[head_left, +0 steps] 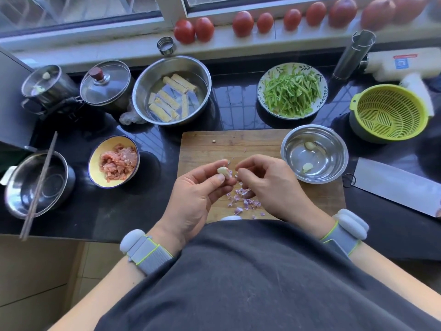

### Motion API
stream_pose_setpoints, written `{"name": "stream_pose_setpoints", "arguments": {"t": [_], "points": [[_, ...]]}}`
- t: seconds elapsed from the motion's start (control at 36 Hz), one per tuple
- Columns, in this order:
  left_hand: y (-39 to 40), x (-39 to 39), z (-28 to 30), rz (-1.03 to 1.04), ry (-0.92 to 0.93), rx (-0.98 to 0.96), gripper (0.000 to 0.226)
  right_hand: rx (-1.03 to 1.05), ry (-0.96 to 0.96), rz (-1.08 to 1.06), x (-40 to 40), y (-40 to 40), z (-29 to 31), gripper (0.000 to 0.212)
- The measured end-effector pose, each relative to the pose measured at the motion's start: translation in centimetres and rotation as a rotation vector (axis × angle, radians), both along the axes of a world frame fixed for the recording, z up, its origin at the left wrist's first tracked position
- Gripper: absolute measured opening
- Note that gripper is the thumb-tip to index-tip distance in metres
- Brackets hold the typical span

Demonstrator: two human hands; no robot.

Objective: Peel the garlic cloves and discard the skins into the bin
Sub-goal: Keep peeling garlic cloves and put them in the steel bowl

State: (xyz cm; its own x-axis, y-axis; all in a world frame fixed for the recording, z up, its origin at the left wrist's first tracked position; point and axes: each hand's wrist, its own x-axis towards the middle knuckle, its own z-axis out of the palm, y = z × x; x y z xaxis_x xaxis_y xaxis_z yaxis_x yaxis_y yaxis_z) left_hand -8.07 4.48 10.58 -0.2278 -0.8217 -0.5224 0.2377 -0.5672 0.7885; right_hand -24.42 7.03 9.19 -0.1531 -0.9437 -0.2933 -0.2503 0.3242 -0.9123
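- Fingers of your left hand are pinching a garlic clove.
- Your right hand is pinching its skin.
- Skins are lying on the cutting board.

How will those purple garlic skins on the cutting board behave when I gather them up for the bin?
The garlic skins are thin, curled flakes, so they are probably very light and apt to scatter or drift when swept. They lie in many small pieces on the cutting board, so pinching may leave some behind. They look floppy and will likely crumple, not break.
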Motion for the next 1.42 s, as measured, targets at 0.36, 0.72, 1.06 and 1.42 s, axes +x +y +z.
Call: {"name": "stream_pose_setpoints", "arguments": {"t": [0.36, 0.72, 1.06, 1.42], "points": [[0.3, 0.2, 0.0, -0.201, -0.440, -0.389, 0.024, -0.267, 0.344, 0.058, 0.6, 0.2, 0.1, 0.007], [0.5, 0.0, 0.0, -0.223, -0.428, -0.428, 0.023, -0.266, 0.268, -0.037, 1.3, 0.4, -0.4, 0.016], [0.3, -0.2, -0.1, -0.093, -0.188, -0.249, 0.029, -0.176, 0.058, -0.072, 1.4, 0.5, 0.5, 0.022], [0.3, 0.0, 0.2, -0.049, -0.230, -0.245, 0.024, -0.227, 0.207, -0.011, 1.2, 0.7, 0.0, 0.008]]}}
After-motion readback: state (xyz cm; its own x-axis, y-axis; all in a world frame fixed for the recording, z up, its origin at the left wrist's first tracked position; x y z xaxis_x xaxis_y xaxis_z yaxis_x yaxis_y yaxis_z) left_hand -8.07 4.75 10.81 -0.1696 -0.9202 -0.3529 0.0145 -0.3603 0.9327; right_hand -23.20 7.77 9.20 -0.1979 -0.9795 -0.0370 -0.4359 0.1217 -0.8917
